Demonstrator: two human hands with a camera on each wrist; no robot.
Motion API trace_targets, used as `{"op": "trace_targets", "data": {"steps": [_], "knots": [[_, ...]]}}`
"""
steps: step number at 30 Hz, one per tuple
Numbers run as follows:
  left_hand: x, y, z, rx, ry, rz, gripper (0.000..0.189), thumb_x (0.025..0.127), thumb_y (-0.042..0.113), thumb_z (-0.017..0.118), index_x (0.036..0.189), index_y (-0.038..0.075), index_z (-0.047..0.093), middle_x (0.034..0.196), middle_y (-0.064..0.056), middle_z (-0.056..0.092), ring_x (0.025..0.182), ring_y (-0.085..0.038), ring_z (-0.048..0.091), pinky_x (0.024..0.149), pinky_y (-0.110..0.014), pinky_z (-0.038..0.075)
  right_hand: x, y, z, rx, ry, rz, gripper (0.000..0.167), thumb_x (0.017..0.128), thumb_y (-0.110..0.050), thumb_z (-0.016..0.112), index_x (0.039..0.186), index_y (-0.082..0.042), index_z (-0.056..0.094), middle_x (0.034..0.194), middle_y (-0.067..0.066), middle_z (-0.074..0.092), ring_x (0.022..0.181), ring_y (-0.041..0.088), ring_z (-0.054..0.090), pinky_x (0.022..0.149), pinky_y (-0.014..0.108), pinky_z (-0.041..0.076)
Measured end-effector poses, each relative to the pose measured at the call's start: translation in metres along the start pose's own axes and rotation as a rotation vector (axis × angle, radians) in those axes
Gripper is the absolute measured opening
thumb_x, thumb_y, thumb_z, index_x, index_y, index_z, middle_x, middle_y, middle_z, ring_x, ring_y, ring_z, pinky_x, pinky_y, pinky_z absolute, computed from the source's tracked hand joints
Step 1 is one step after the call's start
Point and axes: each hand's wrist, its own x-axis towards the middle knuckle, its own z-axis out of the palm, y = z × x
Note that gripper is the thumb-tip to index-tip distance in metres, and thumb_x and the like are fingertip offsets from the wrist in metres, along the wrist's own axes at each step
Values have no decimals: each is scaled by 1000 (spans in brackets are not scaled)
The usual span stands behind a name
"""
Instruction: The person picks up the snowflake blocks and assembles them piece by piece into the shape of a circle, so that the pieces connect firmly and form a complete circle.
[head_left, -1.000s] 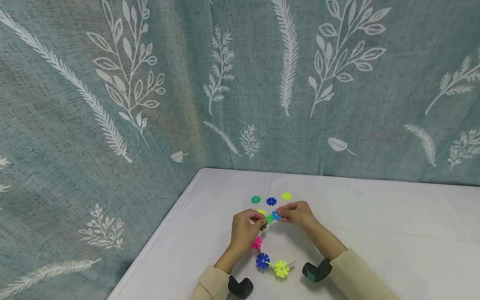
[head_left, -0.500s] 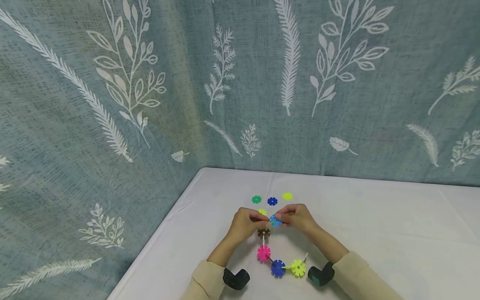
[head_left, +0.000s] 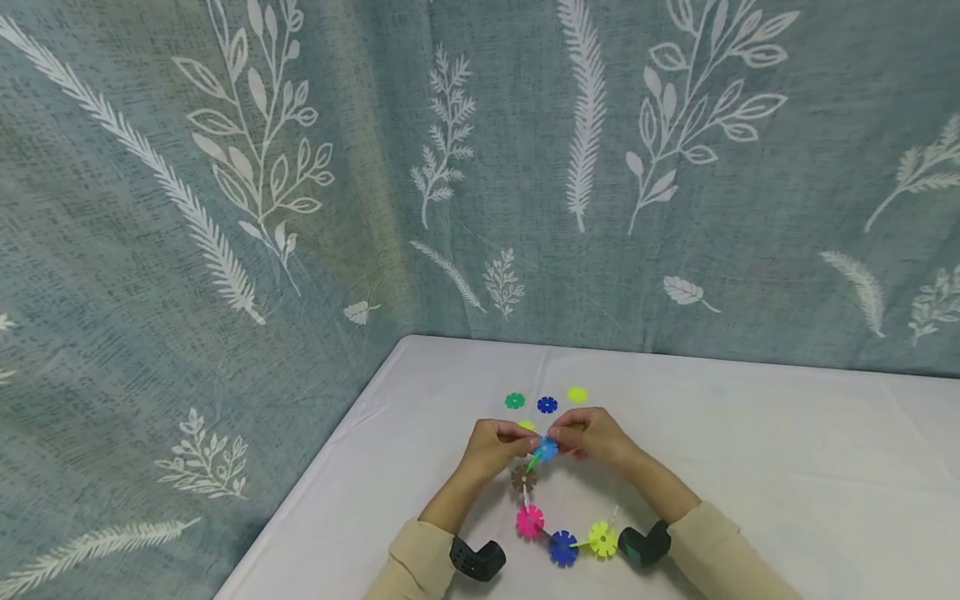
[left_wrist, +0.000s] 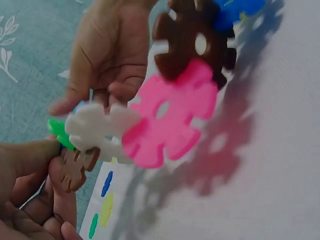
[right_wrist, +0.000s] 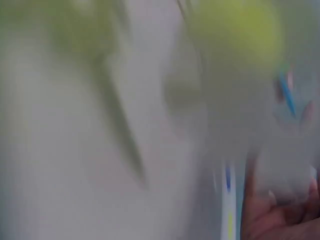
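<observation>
Snowflake discs, joined edge to edge, hang in a curved chain. In the head view my left hand (head_left: 487,450) pinches the chain's upper end at the green snowflake disc (head_left: 534,462). My right hand (head_left: 596,435) pinches the light blue snowflake disc (head_left: 547,448), which meets the green one. Below hang a brown disc (head_left: 523,479), a pink disc (head_left: 530,522), a dark blue disc (head_left: 563,548) and a yellow disc (head_left: 602,539). A white disc (left_wrist: 92,127) links brown and pink in the left wrist view. Blur covers most of the right wrist view.
Beyond the hands, loose green (head_left: 515,401), dark blue (head_left: 547,405) and yellow (head_left: 577,394) discs lie on the white tabletop (head_left: 750,467). Another yellow disc (head_left: 527,426) is partly behind the left fingers. A patterned curtain (head_left: 480,167) borders the table's back and left.
The light blue disc has come down and left against the green disc, and the hands are closer together. The hanging chain has swung right and lower.
</observation>
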Motion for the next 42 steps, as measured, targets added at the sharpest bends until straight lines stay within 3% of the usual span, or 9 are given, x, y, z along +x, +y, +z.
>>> {"op": "trace_targets", "data": {"steps": [7,12,18,26,31,36,42], "knots": [[-1,-3,-3,-10,43,-51,19,81,9,68,88,-8,68,84,-17,70,66,-4,59,65,-22,50,32,13,-33,-327,251,47,28,83,-17,67,106,-3,68,84,8,60,70,15,45,56,24,38],[-4,-5,-7,-32,68,-64,18,80,7,67,87,-9,68,84,-17,70,67,-5,60,66,-22,50,43,16,-39,-493,257,67,37,82,-17,67,116,-3,62,82,12,55,73,20,43,60,28,34],[-7,-4,-5,-59,66,-53,18,80,6,67,87,-10,67,86,-19,69,67,-4,59,66,-21,51,45,17,-37,-613,267,108,36,83,-22,66,117,-10,63,111,17,63,89,25,55,77,40,43],[-5,-4,-4,-59,105,-95,16,79,5,67,86,-9,67,84,-15,69,67,-5,58,68,-25,51,45,16,-35,-544,261,94,28,76,-13,72,102,-4,66,100,15,63,91,27,55,83,45,43],[-5,-1,-2,-53,121,-113,18,79,7,68,86,-9,67,83,-13,69,66,-5,56,64,-21,49,35,14,-34,-487,259,-33,16,77,-5,70,91,-3,64,81,8,64,74,18,56,67,31,44],[-4,0,-1,-74,117,-104,19,80,7,67,89,-10,67,86,-17,69,68,-5,57,66,-22,49,15,1,-23,-398,175,-164,6,77,-1,70,80,-2,65,67,3,61,62,12,50,55,21,41],[0,0,-2,-74,127,-101,19,80,7,67,89,-9,67,89,-17,69,70,-6,57,67,-22,49,0,-8,-7,-355,156,-195,7,76,-2,71,75,-4,64,65,0,58,60,10,48,53,19,41]]}}
